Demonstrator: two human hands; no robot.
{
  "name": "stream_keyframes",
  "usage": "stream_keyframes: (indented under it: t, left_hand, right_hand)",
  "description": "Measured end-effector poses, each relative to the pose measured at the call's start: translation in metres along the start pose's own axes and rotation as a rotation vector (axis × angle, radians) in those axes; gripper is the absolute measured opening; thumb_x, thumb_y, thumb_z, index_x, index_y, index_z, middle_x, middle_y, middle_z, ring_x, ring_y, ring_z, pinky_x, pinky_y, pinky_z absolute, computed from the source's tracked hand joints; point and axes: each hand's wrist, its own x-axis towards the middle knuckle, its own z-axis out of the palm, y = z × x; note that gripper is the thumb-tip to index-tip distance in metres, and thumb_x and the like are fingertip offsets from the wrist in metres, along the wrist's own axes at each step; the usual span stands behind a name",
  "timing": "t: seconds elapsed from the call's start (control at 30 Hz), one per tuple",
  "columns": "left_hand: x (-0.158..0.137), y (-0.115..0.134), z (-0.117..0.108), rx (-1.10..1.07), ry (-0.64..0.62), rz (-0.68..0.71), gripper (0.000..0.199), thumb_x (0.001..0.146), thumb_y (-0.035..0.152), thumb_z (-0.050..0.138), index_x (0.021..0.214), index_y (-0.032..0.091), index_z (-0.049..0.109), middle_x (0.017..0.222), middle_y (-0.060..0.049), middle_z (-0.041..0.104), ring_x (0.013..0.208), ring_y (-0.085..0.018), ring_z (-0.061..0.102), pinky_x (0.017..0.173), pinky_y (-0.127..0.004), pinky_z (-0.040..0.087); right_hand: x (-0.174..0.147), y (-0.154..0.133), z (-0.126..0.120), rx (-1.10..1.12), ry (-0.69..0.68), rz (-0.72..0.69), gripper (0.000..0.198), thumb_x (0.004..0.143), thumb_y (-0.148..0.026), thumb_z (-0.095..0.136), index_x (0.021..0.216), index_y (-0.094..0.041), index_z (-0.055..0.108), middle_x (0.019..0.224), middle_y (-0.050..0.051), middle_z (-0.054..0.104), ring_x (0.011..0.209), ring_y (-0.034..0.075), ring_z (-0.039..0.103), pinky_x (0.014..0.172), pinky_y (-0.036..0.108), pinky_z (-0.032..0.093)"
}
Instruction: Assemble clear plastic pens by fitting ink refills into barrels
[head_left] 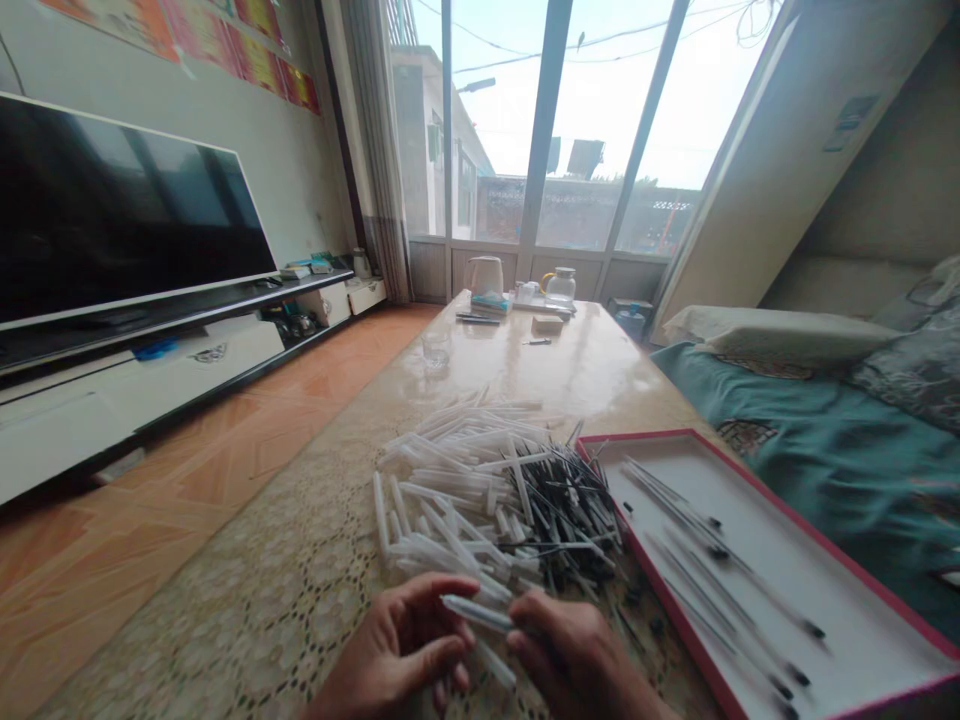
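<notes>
My right hand (566,645) is closed around a clear whitish pen barrel (480,613), its narrow tip pointing left. Curved beside that tip, my left hand (409,640) has its thumb and index finger apart. Another whitish tube (493,662) lies just right of the left fingertips; whether they touch it I cannot tell. Beyond both hands spreads a loose pile of translucent pen barrels (442,480). Against its right side is a heap of thin dark pen parts (562,510). A pink-rimmed white tray (787,520) at the right holds several slim pens with black ends (731,580).
The patterned table (247,590) runs toward the window. At its far end stand a glass pitcher (559,287), a tissue pack (487,280) and a small box (547,324). A clear glass (435,355) is on the left edge. A green-covered couch (787,400) borders the right side.
</notes>
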Motion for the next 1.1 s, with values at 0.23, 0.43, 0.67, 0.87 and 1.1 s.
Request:
stream_keyframes:
  t: [0.23, 0.43, 0.67, 0.87, 1.1]
  left_hand:
    - [-0.004, 0.001, 0.005, -0.025, -0.024, -0.069, 0.025, 0.068, 0.033, 0.083, 0.083, 0.015, 0.073, 0.062, -0.001, 0.071, 0.056, -0.011, 0.062, 0.054, -0.019, 0.045]
    - [0.000, 0.004, 0.000, -0.076, 0.144, -0.047, 0.027, 0.065, 0.036, 0.084, 0.078, 0.016, 0.073, 0.050, 0.000, 0.069, 0.042, -0.009, 0.056, 0.044, -0.017, 0.040]
    - [0.004, 0.002, -0.007, -0.082, 0.187, -0.009, 0.024, 0.067, 0.035, 0.083, 0.078, 0.017, 0.072, 0.050, 0.000, 0.070, 0.043, -0.009, 0.056, 0.045, -0.018, 0.042]
    - [0.002, 0.006, -0.004, -0.096, 0.205, -0.039, 0.026, 0.065, 0.036, 0.084, 0.075, 0.016, 0.071, 0.050, 0.000, 0.069, 0.043, -0.010, 0.057, 0.045, -0.018, 0.042]
    - [0.002, 0.007, -0.005, -0.079, 0.203, -0.054, 0.026, 0.067, 0.036, 0.083, 0.079, 0.016, 0.071, 0.053, -0.001, 0.071, 0.045, -0.011, 0.059, 0.049, -0.020, 0.044]
  right_hand:
    - [0.005, 0.000, 0.027, 0.083, -0.007, -0.070, 0.047, 0.098, -0.051, 0.030, 0.079, -0.018, 0.058, 0.065, 0.006, 0.069, 0.053, 0.015, 0.063, 0.048, 0.021, 0.040]
    - [-0.001, 0.000, 0.007, 0.287, 0.024, 0.193, 0.050, 0.100, -0.049, 0.024, 0.070, -0.020, 0.050, 0.051, -0.003, 0.050, 0.046, 0.011, 0.050, 0.049, 0.021, 0.036]
    - [-0.006, 0.011, 0.000, 0.401, -0.002, 0.294, 0.046, 0.097, -0.052, 0.030, 0.065, -0.021, 0.041, 0.055, -0.005, 0.038, 0.047, 0.009, 0.037, 0.045, 0.020, 0.027]
    - [-0.004, 0.009, -0.001, 0.391, -0.002, 0.336, 0.042, 0.093, -0.054, 0.038, 0.069, -0.020, 0.045, 0.056, -0.004, 0.045, 0.050, 0.010, 0.041, 0.048, 0.021, 0.031]
    - [-0.004, 0.008, 0.002, 0.391, 0.025, 0.355, 0.045, 0.095, -0.053, 0.035, 0.072, -0.019, 0.053, 0.056, -0.001, 0.057, 0.052, 0.012, 0.051, 0.051, 0.021, 0.036]
